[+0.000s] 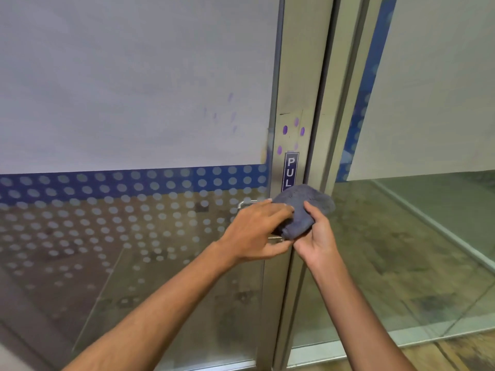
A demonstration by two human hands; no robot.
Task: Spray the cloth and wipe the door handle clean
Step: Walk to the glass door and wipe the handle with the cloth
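Observation:
A grey-blue cloth point(308, 204) is bunched against the metal frame of a glass door, just below a blue PULL sticker point(291, 170). My left hand point(257, 231) grips the cloth's lower left part. My right hand point(316, 236) holds the cloth from below and the right, thumb on top. A silver door handle point(247, 203) shows only as a short bar left of the cloth; the rest is hidden behind the cloth and my hands. No spray bottle is in view.
The glass door point(134, 236) has a frosted upper panel and a blue band with white dots. Purple smudges point(292, 132) mark the metal frame above the sticker. A second glass panel point(415, 223) stands to the right, with floor seen through it.

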